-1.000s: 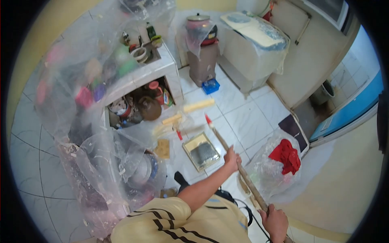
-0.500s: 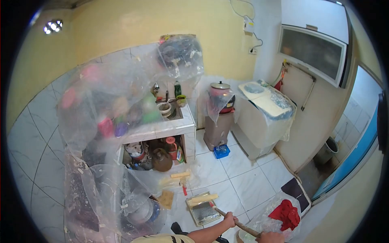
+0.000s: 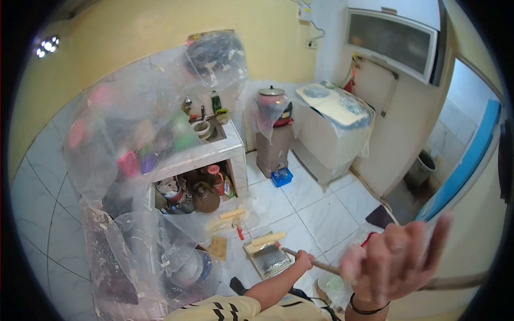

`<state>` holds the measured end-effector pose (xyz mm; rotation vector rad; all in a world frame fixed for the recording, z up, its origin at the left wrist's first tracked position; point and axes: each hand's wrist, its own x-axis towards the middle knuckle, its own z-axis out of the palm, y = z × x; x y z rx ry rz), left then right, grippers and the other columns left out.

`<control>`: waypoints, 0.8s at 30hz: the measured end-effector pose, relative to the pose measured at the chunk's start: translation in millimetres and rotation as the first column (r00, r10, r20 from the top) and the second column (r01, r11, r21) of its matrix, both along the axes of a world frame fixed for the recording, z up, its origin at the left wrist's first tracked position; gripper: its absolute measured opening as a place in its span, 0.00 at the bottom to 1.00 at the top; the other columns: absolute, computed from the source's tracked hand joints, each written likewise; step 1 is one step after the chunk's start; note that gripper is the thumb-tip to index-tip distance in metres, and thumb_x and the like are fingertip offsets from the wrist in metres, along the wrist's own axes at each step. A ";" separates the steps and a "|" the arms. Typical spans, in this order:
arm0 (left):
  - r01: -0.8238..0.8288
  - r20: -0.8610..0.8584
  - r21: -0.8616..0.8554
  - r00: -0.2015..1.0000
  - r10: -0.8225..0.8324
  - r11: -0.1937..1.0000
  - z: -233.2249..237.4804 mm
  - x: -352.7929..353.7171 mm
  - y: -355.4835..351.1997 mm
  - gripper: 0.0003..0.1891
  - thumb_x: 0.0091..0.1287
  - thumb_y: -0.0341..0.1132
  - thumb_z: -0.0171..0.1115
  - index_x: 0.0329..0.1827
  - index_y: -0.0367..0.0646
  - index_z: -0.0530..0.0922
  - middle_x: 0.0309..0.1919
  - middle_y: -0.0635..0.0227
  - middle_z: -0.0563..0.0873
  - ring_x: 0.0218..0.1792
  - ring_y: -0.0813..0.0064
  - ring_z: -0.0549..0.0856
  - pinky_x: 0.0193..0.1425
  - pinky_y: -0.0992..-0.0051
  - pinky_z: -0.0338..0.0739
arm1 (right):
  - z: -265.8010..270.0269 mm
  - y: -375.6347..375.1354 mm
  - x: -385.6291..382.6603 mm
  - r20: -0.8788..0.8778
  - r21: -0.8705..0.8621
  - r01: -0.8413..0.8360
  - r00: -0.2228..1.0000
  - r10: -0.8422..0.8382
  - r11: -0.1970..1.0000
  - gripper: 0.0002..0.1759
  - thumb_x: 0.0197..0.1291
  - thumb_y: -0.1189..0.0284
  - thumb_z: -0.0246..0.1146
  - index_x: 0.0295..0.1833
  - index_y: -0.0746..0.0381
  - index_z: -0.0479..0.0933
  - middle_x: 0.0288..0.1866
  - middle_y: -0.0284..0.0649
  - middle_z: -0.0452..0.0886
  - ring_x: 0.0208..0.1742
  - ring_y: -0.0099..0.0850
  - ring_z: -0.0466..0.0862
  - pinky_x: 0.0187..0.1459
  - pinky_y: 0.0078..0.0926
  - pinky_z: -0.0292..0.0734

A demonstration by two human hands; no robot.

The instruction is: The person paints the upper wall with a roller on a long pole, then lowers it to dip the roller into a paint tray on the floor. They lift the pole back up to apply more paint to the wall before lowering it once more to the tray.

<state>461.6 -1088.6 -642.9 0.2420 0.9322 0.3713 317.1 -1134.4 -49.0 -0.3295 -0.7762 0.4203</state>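
My left hand [image 3: 304,261] grips the wooden pole [image 3: 321,265] of a long paint roller. Its cream roller head [image 3: 266,239] lies across the top of the paint tray [image 3: 269,261] on the white tiled floor. My right hand [image 3: 396,263] is raised close to the camera, blurred, with its fingers spread and a dark band at the wrist. It is off the pole, whose rear end [image 3: 455,281] runs on behind it to the right.
A second roller [image 3: 231,214] lies on the floor by the tiled counter [image 3: 214,155], which is draped in clear plastic sheeting [image 3: 134,139]. A covered washing machine [image 3: 332,123], a brown stand with a pot [image 3: 273,139], a blue box [image 3: 281,177] and a bucket [image 3: 420,167] stand beyond.
The view tilted up, then slightly down and left. The roller head came down from the air onto the tray. My right hand let go of the pole's rear and rose toward the camera.
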 end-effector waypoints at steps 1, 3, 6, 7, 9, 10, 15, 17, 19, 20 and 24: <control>0.080 -0.088 -0.166 0.992 -0.095 0.983 31.0 -3.4 10.9 0.04 0.65 0.33 0.42 0.31 0.49 0.64 0.16 0.69 0.66 0.12 0.75 0.67 0.13 0.75 0.65 | 4.6 -3.5 -3.6 -0.007 0.131 -0.103 0.994 0.105 0.986 0.35 0.75 0.50 0.28 0.21 0.59 0.64 0.12 0.36 0.63 0.10 0.32 0.69 0.45 0.56 0.70; 0.103 -0.168 -0.360 0.970 -0.173 0.927 106.1 -17.6 32.4 0.04 0.65 0.33 0.41 0.30 0.48 0.63 0.16 0.69 0.66 0.12 0.76 0.66 0.13 0.76 0.65 | 18.9 9.1 -8.4 0.106 0.316 -0.247 0.969 0.225 0.916 0.34 0.75 0.50 0.33 0.22 0.60 0.67 0.14 0.36 0.65 0.13 0.30 0.70 0.35 0.42 0.68; 0.062 -0.182 -0.422 0.972 -0.152 0.905 135.2 -20.1 39.1 0.05 0.65 0.32 0.41 0.30 0.47 0.61 0.15 0.70 0.65 0.11 0.76 0.65 0.13 0.77 0.64 | 35.9 18.9 -13.0 0.283 0.456 -0.440 0.896 0.343 0.774 0.34 0.74 0.50 0.38 0.22 0.61 0.70 0.16 0.35 0.66 0.17 0.26 0.71 0.22 0.25 0.64; 0.043 -0.178 -0.436 0.975 -0.133 0.899 134.7 -19.2 41.5 0.05 0.64 0.32 0.41 0.30 0.46 0.61 0.15 0.70 0.65 0.11 0.76 0.65 0.14 0.77 0.64 | 38.8 14.7 -13.9 0.309 0.450 -0.467 0.881 0.358 0.761 0.34 0.75 0.50 0.39 0.22 0.61 0.70 0.16 0.35 0.65 0.17 0.26 0.70 0.20 0.23 0.63; 0.022 -0.184 -0.449 0.976 -0.117 0.893 139.2 -19.8 43.0 0.05 0.64 0.32 0.41 0.30 0.46 0.61 0.15 0.70 0.65 0.10 0.76 0.65 0.14 0.77 0.65 | 42.4 4.3 -11.3 0.342 0.410 -0.515 0.852 0.397 0.753 0.32 0.75 0.53 0.40 0.21 0.61 0.70 0.16 0.34 0.64 0.17 0.26 0.70 0.18 0.23 0.61; 0.019 -0.192 -0.447 0.974 -0.116 0.894 148.4 -21.7 43.5 0.04 0.64 0.32 0.41 0.30 0.46 0.61 0.15 0.70 0.65 0.10 0.77 0.65 0.14 0.77 0.65 | 42.4 -2.9 -4.6 0.323 0.379 -0.508 0.856 0.404 0.773 0.31 0.75 0.54 0.40 0.21 0.61 0.68 0.15 0.34 0.64 0.16 0.26 0.68 0.18 0.24 0.63; 0.062 -0.207 -0.427 0.964 -0.164 0.902 145.0 -21.5 40.1 0.03 0.64 0.32 0.41 0.32 0.47 0.62 0.16 0.70 0.65 0.10 0.77 0.64 0.13 0.78 0.66 | 18.1 -29.1 -7.3 0.060 0.090 0.090 0.994 -0.096 0.992 0.27 0.76 0.57 0.37 0.22 0.57 0.63 0.13 0.35 0.63 0.08 0.27 0.66 0.19 0.34 0.77; 0.142 -0.242 -0.387 0.938 -0.249 0.911 126.9 -13.4 36.5 0.02 0.65 0.33 0.41 0.33 0.48 0.63 0.16 0.70 0.66 0.10 0.77 0.64 0.13 0.78 0.66 | -16.7 -21.8 -1.3 0.358 -0.312 0.538 0.830 -0.427 0.783 0.23 0.74 0.61 0.46 0.25 0.59 0.68 0.13 0.35 0.66 0.11 0.28 0.71 0.21 0.33 0.78; 0.069 -0.221 -0.459 0.957 -0.189 0.886 104.6 -2.9 33.0 0.03 0.65 0.33 0.42 0.34 0.48 0.64 0.17 0.70 0.66 0.10 0.77 0.65 0.13 0.77 0.67 | -53.2 -31.4 -1.9 0.628 -0.612 0.649 0.746 -0.221 0.452 0.17 0.69 0.65 0.53 0.28 0.62 0.75 0.15 0.38 0.73 0.15 0.30 0.77 0.24 0.33 0.78; 0.027 -0.221 -0.501 0.962 -0.158 0.865 89.8 -2.1 30.0 0.03 0.65 0.34 0.42 0.35 0.48 0.65 0.17 0.69 0.66 0.10 0.76 0.65 0.13 0.76 0.67 | -70.4 -48.9 0.8 0.639 -0.758 0.604 0.762 0.099 0.245 0.15 0.66 0.66 0.57 0.30 0.65 0.77 0.16 0.40 0.77 0.18 0.31 0.80 0.27 0.33 0.78; 0.058 -0.300 -0.402 0.935 -0.192 0.914 85.1 -3.1 14.7 0.08 0.62 0.36 0.47 0.39 0.45 0.72 0.30 0.63 0.78 0.25 0.64 0.80 0.23 0.66 0.77 | -200.2 -119.6 8.2 0.598 -0.532 0.781 0.620 0.508 -0.326 0.12 0.59 0.69 0.64 0.30 0.68 0.78 0.20 0.51 0.79 0.24 0.43 0.82 0.30 0.36 0.77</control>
